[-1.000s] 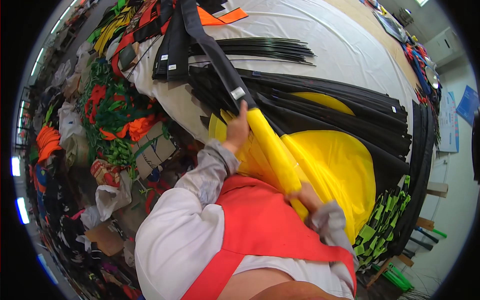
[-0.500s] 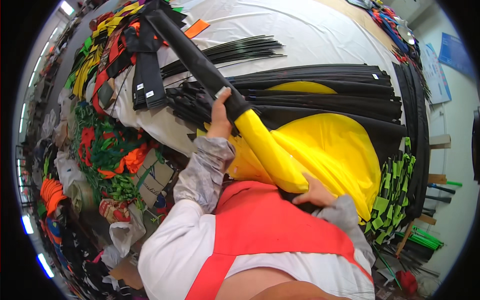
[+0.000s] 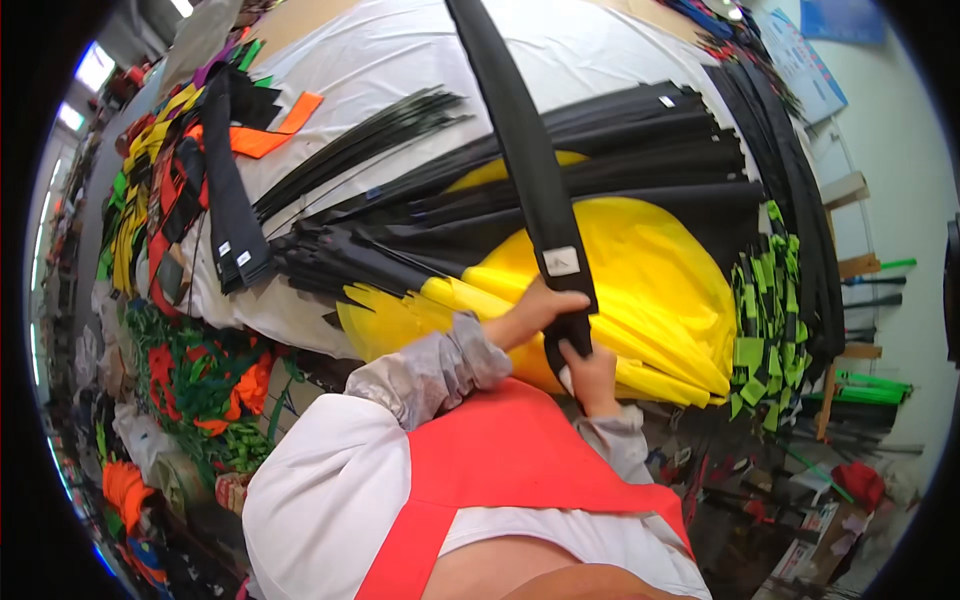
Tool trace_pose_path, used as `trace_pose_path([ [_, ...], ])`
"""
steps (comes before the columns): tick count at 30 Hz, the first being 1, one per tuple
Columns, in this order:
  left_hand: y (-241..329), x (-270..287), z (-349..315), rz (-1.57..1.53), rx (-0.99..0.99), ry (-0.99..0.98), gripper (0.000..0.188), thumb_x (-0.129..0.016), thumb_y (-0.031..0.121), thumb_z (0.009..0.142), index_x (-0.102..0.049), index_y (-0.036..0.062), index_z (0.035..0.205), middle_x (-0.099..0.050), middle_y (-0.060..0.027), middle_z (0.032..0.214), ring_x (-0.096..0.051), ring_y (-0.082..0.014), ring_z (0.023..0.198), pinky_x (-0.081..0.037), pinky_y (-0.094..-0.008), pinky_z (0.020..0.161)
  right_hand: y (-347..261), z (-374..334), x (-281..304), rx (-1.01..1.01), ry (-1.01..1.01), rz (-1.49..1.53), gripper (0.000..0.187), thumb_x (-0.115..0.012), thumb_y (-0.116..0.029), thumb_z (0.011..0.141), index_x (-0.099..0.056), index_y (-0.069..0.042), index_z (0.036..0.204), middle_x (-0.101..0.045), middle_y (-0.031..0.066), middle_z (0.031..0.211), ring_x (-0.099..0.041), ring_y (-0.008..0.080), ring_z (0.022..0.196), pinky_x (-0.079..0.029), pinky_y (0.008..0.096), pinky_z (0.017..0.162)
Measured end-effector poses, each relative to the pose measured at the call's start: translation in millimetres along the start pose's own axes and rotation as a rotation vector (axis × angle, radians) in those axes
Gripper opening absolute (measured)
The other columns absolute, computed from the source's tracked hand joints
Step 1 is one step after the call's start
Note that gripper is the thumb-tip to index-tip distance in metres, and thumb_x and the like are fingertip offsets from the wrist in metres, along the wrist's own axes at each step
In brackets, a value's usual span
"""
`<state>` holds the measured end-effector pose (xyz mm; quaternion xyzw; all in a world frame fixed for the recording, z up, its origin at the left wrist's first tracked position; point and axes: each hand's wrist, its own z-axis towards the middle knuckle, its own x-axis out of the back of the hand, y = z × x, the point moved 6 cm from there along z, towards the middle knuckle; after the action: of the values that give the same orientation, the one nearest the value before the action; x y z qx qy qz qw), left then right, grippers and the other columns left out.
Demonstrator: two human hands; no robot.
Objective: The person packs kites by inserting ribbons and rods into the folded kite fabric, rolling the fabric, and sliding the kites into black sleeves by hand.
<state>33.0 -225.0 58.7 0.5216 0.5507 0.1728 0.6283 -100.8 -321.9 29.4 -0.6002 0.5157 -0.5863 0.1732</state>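
A long black fabric sleeve (image 3: 520, 150) stretches away from me over the table, its near end by my apron. My left hand (image 3: 537, 312) is closed around it just below a white label (image 3: 562, 262). At the sleeve's near end, my right hand (image 3: 588, 375) pinches the black fabric with thumb and fingers. Whatever lies inside the sleeve is hidden. Under and beside it, a large yellow fabric piece (image 3: 660, 270) is spread in folds, partly over stacked black fabric pieces (image 3: 650, 150).
Black-and-lime strips (image 3: 765, 310) hang at the right table edge. Thin black rods or strips (image 3: 360, 140) lie on the white table cover (image 3: 390, 60). Labelled black sleeves (image 3: 235, 190) rest at the left, near coloured strips. Green and red scraps (image 3: 190, 370) heap up below the left edge.
The sleeve has swung right and its near end has come to my apron. The yellow roll jutting from it no longer shows. My right hand has moved from the yellow end onto black fabric.
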Motion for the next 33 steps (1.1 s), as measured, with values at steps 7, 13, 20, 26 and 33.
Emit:
trace_pose_path([
  [7, -21, -8, 50, 0.243, 0.091, -0.262, 0.030, -0.070, 0.005, 0.076, -0.065, 0.0017, 0.106, -0.067, -0.0059, 0.092, -0.066, -0.0183, 0.082, -0.055, -0.0315, 0.077, 16, -40, -4, -0.083, -0.068, 0.297, 0.027, -0.074, -0.025, 0.080, -0.068, -0.001, 0.089, -0.064, 0.0114, 0.071, -0.066, 0.0197, 0.070, -0.050, 0.0383, 0.064],
  [13, -135, 36, -13, -0.142, 0.627, -0.151, 0.024, -0.061, 0.016, 0.091, -0.064, 0.0045, 0.112, -0.068, -0.0073, 0.101, -0.065, -0.0189, 0.093, -0.052, -0.0330, 0.089, 31, 39, -12, -0.236, -0.021, -0.315, 0.057, -0.064, -0.057, 0.080, -0.073, 0.000, 0.074, -0.068, 0.0228, 0.072, -0.068, 0.0407, 0.074, -0.053, 0.0479, 0.068],
  [20, -140, 60, -26, -0.064, 0.608, -0.244, 0.036, -0.053, 0.003, 0.091, -0.055, 0.0039, 0.127, -0.062, -0.0078, 0.118, -0.060, -0.0190, 0.111, -0.048, -0.0333, 0.097, 99, -6, -42, -0.362, -0.109, 0.862, 0.035, -0.067, -0.026, 0.093, -0.060, 0.000, 0.115, -0.068, 0.0092, 0.100, -0.067, 0.0205, 0.090, -0.054, 0.0318, 0.077],
  [26, -140, 81, -41, 0.633, 0.404, -0.479, 0.033, -0.041, 0.002, 0.095, -0.057, 0.0023, 0.124, -0.064, -0.0062, 0.116, -0.061, -0.0233, 0.110, -0.047, -0.0368, 0.100, 87, -40, -61, -0.719, -0.234, 0.940, 0.020, -0.056, -0.017, 0.100, -0.058, 0.000, 0.109, -0.068, 0.0122, 0.095, -0.066, 0.0190, 0.075, -0.056, 0.0289, 0.065],
  [33, -143, 76, -71, 0.035, 0.712, -0.524, 0.026, -0.050, 0.015, 0.099, -0.057, 0.0017, 0.121, -0.065, -0.0070, 0.116, -0.065, -0.0196, 0.101, -0.052, -0.0324, 0.092, 80, 27, -52, -0.497, -0.222, 0.687, 0.021, -0.068, -0.014, 0.085, -0.064, 0.003, 0.096, -0.067, 0.0108, 0.066, -0.063, 0.0159, 0.059, -0.050, 0.0284, 0.054],
])
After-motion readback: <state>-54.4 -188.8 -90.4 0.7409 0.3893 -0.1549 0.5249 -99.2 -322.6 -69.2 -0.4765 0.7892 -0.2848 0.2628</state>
